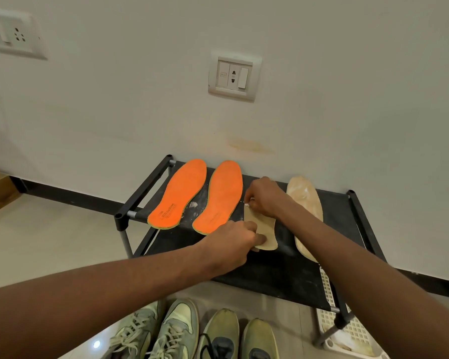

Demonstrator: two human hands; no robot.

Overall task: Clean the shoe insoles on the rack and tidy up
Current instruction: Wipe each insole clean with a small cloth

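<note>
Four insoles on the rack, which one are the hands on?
The beige insole second from right: the left hand grips its near end, the right hand its far end. Both orange insoles and the other beige one lie untouched.

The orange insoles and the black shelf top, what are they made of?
The orange insoles look like soft foam with a matte, slightly fuzzy fabric top; a thin green layer shows along their edges. The shelf top looks like thin black fabric stretched between the bars of the rack, dull and dusty with pale smudges. The bars look like plastic or painted metal; I can't tell which.
</note>
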